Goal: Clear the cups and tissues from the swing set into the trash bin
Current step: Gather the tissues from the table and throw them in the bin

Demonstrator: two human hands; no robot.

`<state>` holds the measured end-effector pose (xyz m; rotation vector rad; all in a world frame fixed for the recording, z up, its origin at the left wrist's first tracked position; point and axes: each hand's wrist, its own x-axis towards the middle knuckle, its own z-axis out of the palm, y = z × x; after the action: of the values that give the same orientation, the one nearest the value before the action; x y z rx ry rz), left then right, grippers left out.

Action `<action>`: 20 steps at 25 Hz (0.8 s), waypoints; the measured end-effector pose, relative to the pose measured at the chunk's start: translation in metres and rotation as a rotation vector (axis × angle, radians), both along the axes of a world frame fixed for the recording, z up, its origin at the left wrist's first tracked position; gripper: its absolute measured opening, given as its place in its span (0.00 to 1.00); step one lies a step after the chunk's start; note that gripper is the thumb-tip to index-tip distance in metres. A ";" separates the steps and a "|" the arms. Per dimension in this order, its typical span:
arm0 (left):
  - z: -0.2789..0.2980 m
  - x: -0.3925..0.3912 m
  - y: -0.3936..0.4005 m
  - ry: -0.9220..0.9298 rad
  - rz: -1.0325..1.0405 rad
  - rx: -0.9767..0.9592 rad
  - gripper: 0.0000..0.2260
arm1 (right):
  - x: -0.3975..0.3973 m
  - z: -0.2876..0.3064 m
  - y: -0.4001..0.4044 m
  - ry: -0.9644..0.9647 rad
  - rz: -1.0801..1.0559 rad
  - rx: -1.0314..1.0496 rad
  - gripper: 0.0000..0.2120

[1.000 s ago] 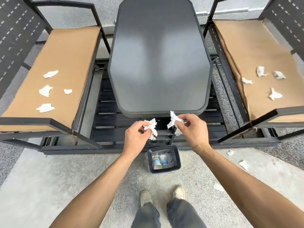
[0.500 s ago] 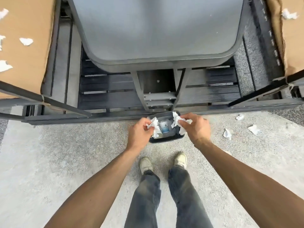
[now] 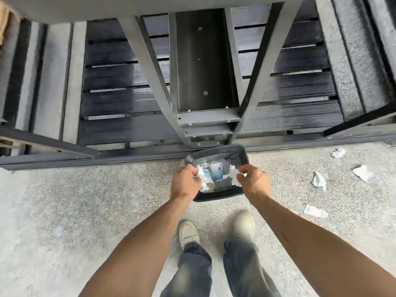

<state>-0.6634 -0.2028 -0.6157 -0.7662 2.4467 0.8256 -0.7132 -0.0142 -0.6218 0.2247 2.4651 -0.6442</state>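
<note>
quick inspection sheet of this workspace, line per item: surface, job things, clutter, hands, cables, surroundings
surface: speckled concrete ground, with the trash bin standing on it against the swing set's base rail
job's things: two cups already lie in the bin; one crumpled tissue in each hand, held over the bin's opening
clutter: four loose tissue scraps on the ground to the right of the bin
grippers: left hand grips a tissue; right hand pinches the other tissue
cables: nothing seen
surroundings: dark slatted deck, grey table legs; the person's shoes and jeans below
</note>
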 end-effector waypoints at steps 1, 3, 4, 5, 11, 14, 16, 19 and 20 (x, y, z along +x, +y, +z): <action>-0.011 -0.002 0.002 -0.002 -0.014 -0.016 0.11 | -0.001 -0.012 0.000 -0.006 -0.001 -0.004 0.10; -0.034 -0.005 0.006 -0.006 -0.028 -0.047 0.12 | -0.004 -0.034 0.001 -0.011 0.004 -0.010 0.09; -0.045 -0.005 0.007 -0.013 -0.041 -0.070 0.11 | -0.005 -0.045 0.001 -0.005 0.015 -0.009 0.10; -0.058 -0.006 0.009 -0.018 -0.063 -0.094 0.10 | -0.007 -0.057 0.001 0.002 0.027 -0.013 0.10; -0.108 -0.005 0.014 -0.014 -0.069 -0.168 0.06 | -0.012 -0.099 -0.001 0.011 0.029 -0.039 0.11; -0.116 -0.006 0.012 0.000 -0.069 -0.154 0.09 | -0.017 -0.110 -0.003 -0.014 0.017 -0.047 0.13; -0.116 -0.005 0.011 -0.018 -0.100 -0.122 0.15 | -0.019 -0.110 -0.004 -0.059 0.020 -0.035 0.18; -0.098 -0.002 0.010 -0.043 -0.135 -0.089 0.22 | -0.016 -0.091 -0.002 -0.103 0.073 -0.041 0.21; -0.086 0.000 0.008 -0.039 -0.132 -0.069 0.23 | -0.013 -0.077 -0.001 -0.123 0.077 -0.054 0.21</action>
<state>-0.6630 -0.1949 -0.7022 -0.6308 2.4714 0.6741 -0.7262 -0.0152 -0.6988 0.1426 2.3237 -0.6438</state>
